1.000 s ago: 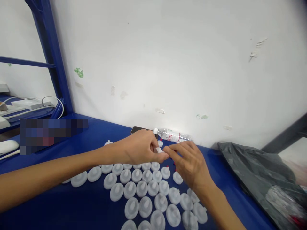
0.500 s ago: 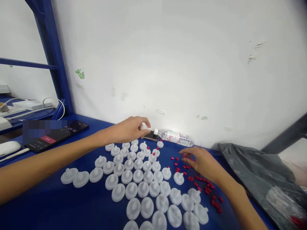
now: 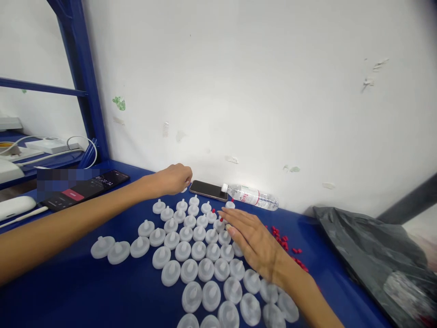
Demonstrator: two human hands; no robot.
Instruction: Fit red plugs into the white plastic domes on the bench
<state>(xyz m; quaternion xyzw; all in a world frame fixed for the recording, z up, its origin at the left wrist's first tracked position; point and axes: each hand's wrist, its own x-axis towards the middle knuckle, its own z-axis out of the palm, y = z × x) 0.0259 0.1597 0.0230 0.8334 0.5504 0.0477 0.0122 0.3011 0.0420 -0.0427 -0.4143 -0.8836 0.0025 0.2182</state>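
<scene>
My left hand (image 3: 175,178) is closed at the back of the table, left of a dark phone. A sliver of a white disc (image 3: 185,189) shows beneath its curled fingers; the rest is hidden. My right hand (image 3: 254,237) reaches over the right side of a group of white, nozzle-topped discs (image 3: 205,269). Its fingers are stretched out, pointing left, with the thumb apart. Close to those fingertips, small red caps (image 3: 213,211) sit on a few nozzles. Loose red caps (image 3: 280,238) lie to the right, partly covered by my right hand and forearm.
Behind the discs lie a phone (image 3: 209,190) and a clear plastic bottle (image 3: 251,196) on its side, near the wall. A grey plastic bag (image 3: 368,255) covers the right edge. At left are a larger phone (image 3: 85,189), white cables and a blue metal frame (image 3: 90,82).
My left hand has moved left, away from the phone, and its fingers are less visible. My right hand has moved left from the loose red caps to above the discs.
</scene>
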